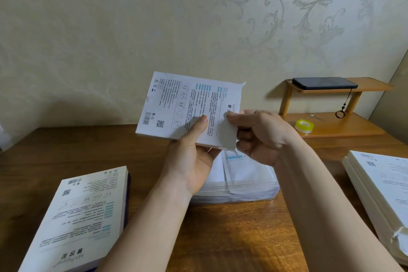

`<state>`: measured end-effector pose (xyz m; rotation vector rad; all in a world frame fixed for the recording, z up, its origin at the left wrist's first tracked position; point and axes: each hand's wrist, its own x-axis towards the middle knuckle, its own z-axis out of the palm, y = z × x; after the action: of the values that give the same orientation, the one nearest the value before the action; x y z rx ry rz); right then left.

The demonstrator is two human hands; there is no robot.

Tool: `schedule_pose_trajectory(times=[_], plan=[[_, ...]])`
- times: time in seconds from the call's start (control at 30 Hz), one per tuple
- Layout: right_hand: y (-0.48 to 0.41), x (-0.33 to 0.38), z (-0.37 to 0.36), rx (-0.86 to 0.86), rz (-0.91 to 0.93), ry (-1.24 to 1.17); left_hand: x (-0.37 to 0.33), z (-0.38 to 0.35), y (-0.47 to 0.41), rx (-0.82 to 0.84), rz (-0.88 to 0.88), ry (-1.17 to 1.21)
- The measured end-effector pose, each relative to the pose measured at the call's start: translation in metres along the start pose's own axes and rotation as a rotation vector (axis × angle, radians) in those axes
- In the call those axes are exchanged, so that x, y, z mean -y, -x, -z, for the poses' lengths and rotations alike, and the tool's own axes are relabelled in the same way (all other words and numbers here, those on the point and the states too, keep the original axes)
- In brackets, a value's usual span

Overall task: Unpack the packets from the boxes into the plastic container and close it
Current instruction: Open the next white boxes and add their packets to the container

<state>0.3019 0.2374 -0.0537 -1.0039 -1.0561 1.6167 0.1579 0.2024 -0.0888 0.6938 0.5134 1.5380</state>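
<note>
A white box (183,106) with printed text, a barcode and a QR code on its upturned face is held in the air above the bench (231,238), tilted, with its far edge raised. It is gripped at its near edge by the left hand (189,159): the thumb is laid on the printed face and the fingers are curled underneath. The grey end flap (227,134) at the box's right end is folded outward and is pinched between the thumb and curled fingers of the right hand (262,137).

Directly below the hands, a clear plastic container (254,192) is seen standing on the bench, uncovered, with white packets (242,168) lying flat inside it. A second box (81,216) is laid flat on the bench to the left, well apart from the container. A stack of boxes (379,185) is placed at the right edge, one near corner torn.

Against the patterned wall, a small wooden shelf (344,126) is set at the far right of the bench. A dark phone (324,83) is rested on its upper tier, and a roll of tape (304,126) is placed on the lower one.
</note>
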Motion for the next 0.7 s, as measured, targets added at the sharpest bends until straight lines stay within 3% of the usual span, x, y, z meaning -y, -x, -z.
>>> schedule_pose_trajectory(times=[0.47,0.7], plan=[[-0.001,0.007,-0.022,-0.023,0.099,-0.066,-0.004,-0.002,-0.001,-0.133,0.017,0.150],[-0.005,0.019,-0.027,-0.288,0.307,0.136,-0.006,-0.001,-0.004,-0.187,0.040,0.181]])
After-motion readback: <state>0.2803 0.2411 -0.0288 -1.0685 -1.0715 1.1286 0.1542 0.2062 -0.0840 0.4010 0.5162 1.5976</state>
